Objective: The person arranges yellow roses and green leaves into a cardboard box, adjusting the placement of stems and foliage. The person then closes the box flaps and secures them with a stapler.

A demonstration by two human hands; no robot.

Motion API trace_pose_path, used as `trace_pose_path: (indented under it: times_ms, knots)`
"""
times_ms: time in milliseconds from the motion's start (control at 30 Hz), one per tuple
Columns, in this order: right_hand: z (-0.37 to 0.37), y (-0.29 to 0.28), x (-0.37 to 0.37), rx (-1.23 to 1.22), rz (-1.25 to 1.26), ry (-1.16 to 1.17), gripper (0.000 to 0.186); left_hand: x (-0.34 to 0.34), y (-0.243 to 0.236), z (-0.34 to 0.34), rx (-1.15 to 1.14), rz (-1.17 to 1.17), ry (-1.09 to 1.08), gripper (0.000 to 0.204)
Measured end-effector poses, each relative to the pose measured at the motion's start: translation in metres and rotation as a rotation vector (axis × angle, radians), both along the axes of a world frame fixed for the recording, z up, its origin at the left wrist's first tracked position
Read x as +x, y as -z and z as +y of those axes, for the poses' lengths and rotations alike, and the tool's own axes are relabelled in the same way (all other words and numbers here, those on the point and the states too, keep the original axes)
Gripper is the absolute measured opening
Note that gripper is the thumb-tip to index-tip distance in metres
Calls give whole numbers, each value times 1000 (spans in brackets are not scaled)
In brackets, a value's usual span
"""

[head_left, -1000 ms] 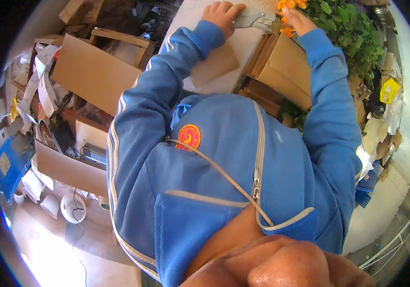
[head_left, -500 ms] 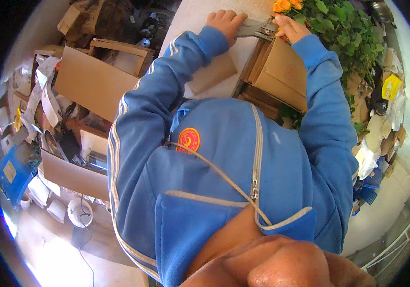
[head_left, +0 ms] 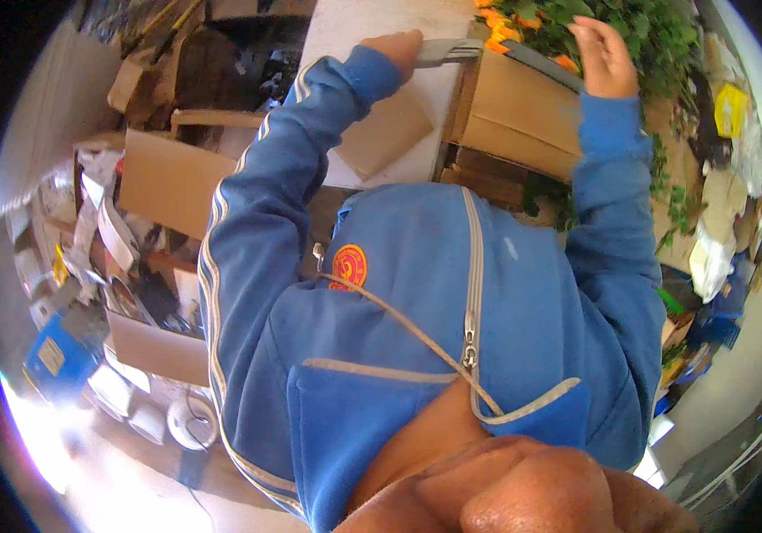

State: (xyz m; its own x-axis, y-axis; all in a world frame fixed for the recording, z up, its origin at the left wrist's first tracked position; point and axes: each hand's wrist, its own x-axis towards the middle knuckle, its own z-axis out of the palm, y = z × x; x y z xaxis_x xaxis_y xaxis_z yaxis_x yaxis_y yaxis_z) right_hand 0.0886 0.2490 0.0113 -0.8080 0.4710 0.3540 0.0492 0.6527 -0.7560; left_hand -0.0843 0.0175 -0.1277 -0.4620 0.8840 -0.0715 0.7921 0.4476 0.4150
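My left hand [head_left: 396,51] is closed round one end of a flat grey metal tool [head_left: 448,52], whose exact kind I cannot make out. The tool reaches right, to the corner of a brown cardboard box [head_left: 519,115]. Along the box's far edge runs a dark grey strip [head_left: 543,65]. Orange flowers [head_left: 498,28] with blurred petals lie just beyond it. My right hand [head_left: 607,60] is raised to the right of the box, fingers stretched out and holding nothing. It hovers near a bunch of green leafy stems [head_left: 652,40].
A pale table [head_left: 345,31] carries a flat piece of brown card [head_left: 387,133]. On the left stand open cardboard boxes [head_left: 172,182], a blue container [head_left: 59,351] and a white round tub [head_left: 193,422]. Plastic bags [head_left: 712,266] and a yellow packet [head_left: 730,108] crowd the right side.
My right hand has come away from the tool and flowers, moving right, and its fingers have opened. My left hand has shifted slightly left and still grips the grey tool.
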Motion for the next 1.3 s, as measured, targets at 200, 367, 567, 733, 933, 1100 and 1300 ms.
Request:
trace_pose_path:
  times_ms: [200, 367, 567, 733, 933, 1100, 1300]
  knots:
    - [27, -4, 123, -268, -445, 373, 28, -28, -4, -20, 40, 84, -32, 72]
    - [22, 51, 162, -107, -661, 366, 39, -20, 15, -39, 181, 298, -9, 64]
    - [7, 75, 155, -164, -626, 442, 51, 85, 39, 1, 620, -1147, -365, 56]
    - [-9, 69, 153, -189, -485, 486, 51, 123, 54, 37, 681, -1721, -473, 62]
    - [-17, 50, 159, -330, -308, 365, 56, 109, 52, 37, 754, -1708, -486, 56]
    - [-19, 10, 164, -625, -109, 223, 57, 114, -4, 33, 733, -1571, -540, 55]
    - [-54, -76, 183, -222, 336, 144, 56, 148, -120, 30, 988, -1464, -268, 70]
